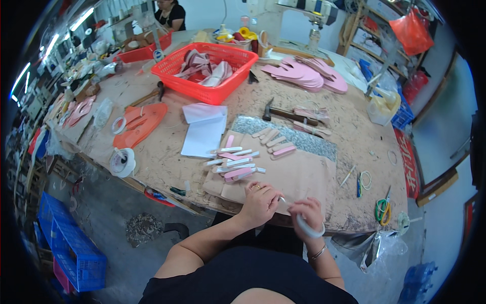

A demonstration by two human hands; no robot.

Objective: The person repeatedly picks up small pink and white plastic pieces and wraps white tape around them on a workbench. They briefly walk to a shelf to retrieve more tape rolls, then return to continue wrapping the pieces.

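Note:
At the table's near edge my left hand (260, 203) is closed, its fingertips pinching a small pale piece that I cannot make out fully. Close by on the right, my right hand (307, 212) is curled and slightly blurred, with a narrow white tape roll (315, 233) in it. Beyond my left hand, several short pink and white strips (237, 163) lie in a loose pile on a beige board (304, 175). A row of beige strips (271, 136) and a pink one sit farther up, by a speckled grey slab (316, 147).
Farther back are a hammer (291, 115), white paper (205, 134), a red basket (217, 93) of pieces and stacked pink cutouts (298, 76). Scissors (383, 207) lie at right, a wide tape roll (123, 162) and orange cutouts (144, 124) at left. Another person (171, 15) is at the far back.

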